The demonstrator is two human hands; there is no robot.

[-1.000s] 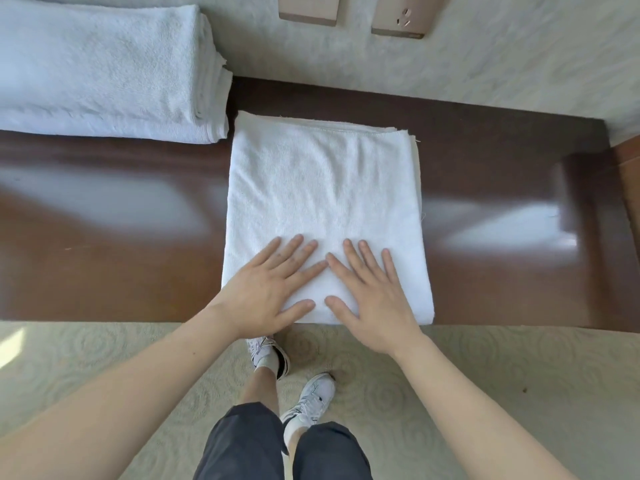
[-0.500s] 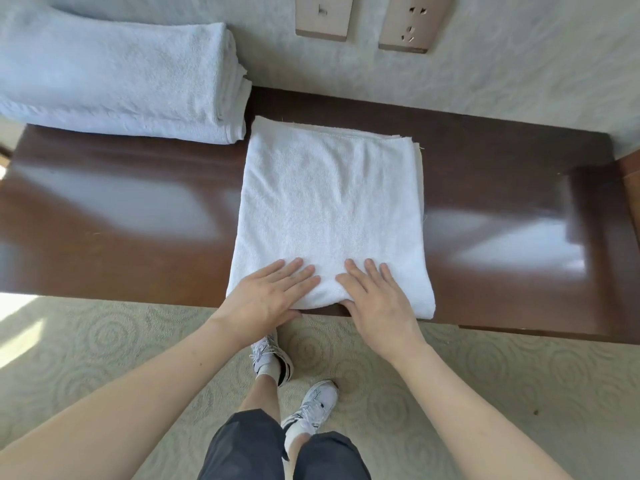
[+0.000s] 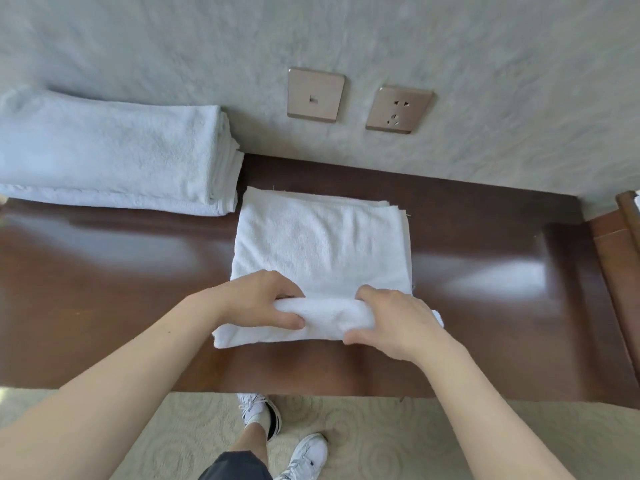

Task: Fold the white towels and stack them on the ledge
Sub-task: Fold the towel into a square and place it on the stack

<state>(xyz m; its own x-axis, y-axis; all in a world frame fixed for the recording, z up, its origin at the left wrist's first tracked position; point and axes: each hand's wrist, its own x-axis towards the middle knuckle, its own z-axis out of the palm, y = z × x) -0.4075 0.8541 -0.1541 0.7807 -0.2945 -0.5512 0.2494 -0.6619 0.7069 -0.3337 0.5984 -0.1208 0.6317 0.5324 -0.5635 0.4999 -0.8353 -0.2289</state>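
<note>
A folded white towel lies on the dark polished wooden ledge, its far edge near the wall. Its near edge is lifted and curled over into a thick roll. My left hand grips the left part of that roll, thumb underneath and fingers over the top. My right hand grips the right part the same way. A stack of folded white towels rests on the ledge at the back left, against the wall.
Two metal wall plates, a switch and a socket, sit on the textured wall above the ledge. A wooden frame borders the ledge on the right. My legs and white shoes stand on patterned carpet below.
Both hands went from lying flat on the towel's near end to gripping its near edge and lifting it up and forward into a roll. The view has tilted up toward the wall.
</note>
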